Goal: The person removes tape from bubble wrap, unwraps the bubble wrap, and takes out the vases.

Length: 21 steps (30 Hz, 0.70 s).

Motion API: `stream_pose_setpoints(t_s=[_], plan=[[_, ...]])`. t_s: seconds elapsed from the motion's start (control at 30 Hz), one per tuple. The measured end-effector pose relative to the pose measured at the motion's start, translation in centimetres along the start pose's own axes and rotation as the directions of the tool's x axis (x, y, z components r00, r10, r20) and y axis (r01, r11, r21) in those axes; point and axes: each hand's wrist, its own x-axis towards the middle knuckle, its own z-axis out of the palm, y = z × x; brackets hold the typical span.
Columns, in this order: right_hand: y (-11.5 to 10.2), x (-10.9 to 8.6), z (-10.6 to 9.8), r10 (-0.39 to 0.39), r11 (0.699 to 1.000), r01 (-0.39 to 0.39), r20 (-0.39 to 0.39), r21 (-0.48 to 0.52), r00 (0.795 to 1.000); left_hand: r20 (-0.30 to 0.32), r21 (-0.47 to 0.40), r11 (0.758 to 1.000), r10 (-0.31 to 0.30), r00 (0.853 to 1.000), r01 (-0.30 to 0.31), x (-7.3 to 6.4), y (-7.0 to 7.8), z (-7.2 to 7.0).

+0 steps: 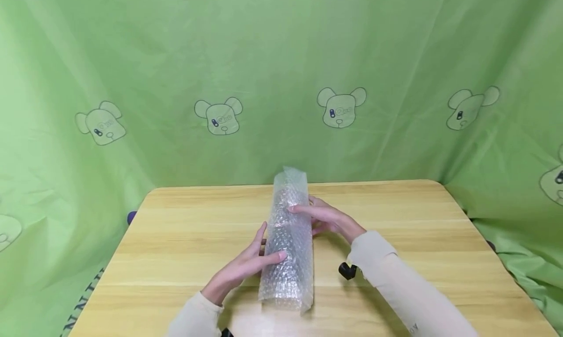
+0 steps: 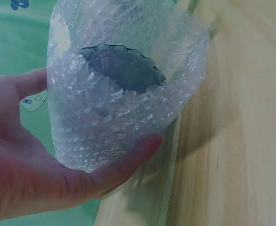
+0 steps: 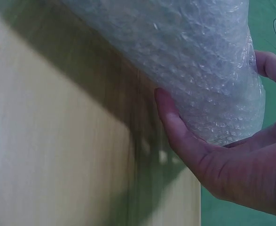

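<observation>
Where left grip (image 1: 244, 265) faces right grip (image 1: 327, 215), bubble wrap (image 1: 288, 234) lies between.

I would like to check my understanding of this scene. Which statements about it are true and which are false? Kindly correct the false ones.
1. The left hand and the right hand both hold the bubble wrap. True.
2. The bubble wrap is spread out flat. False: it is rolled into a tube shape.
3. In the left wrist view, a dark round object with a wavy rim shows inside the bubble wrap. True.
4. The right hand holds the end nearer to the person. False: the left hand is nearer; the right hand is further along.
5. Cartoon heads are printed on the green curtain behind the table. True.
</observation>
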Motion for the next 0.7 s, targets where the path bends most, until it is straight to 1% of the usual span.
stream_pose_setpoints(t_s=[0.17, 0.33, 0.4, 0.53, 0.6, 0.7], plan=[[-0.3, -0.2, -0.2, -0.004, 0.999, 0.004, -0.006, -0.04, 1.0, 0.012, -0.029, 1.0, -0.003, 1.0, 0.004, 0.5, -0.1, 0.0], [0.1, -0.3, -0.7, -0.006, 0.999, 0.006, -0.008, -0.035, 1.0, 0.061, -0.083, 0.997, 0.004, 0.998, 0.001, 1.2, -0.3, -0.1], [0.4, -0.2, -0.9, -0.009, 1.0, 0.008, -0.007, -0.028, 1.0, 0.076, -0.091, 0.996, 0.006, 0.997, 0.001, 1.5, -0.3, -0.2], [0.8, 0.0, -1.1, -0.002, 1.0, 0.002, -0.013, -0.013, 1.0, 0.085, -0.126, 0.992, 0.012, 0.996, -0.001, 2.3, -0.2, -1.0], [0.7, -0.1, -1.0, -0.008, 1.0, 0.008, -0.009, -0.009, 1.0, 0.084, -0.156, 0.988, 0.016, 0.996, -0.003, 2.7, -0.1, -1.6], [0.5, -0.5, -0.8, -0.011, 1.0, 0.011, -0.004, 0.004, 1.0, 0.101, -0.192, 0.981, 0.021, 0.995, -0.002, 3.4, 0.1, -2.2]])
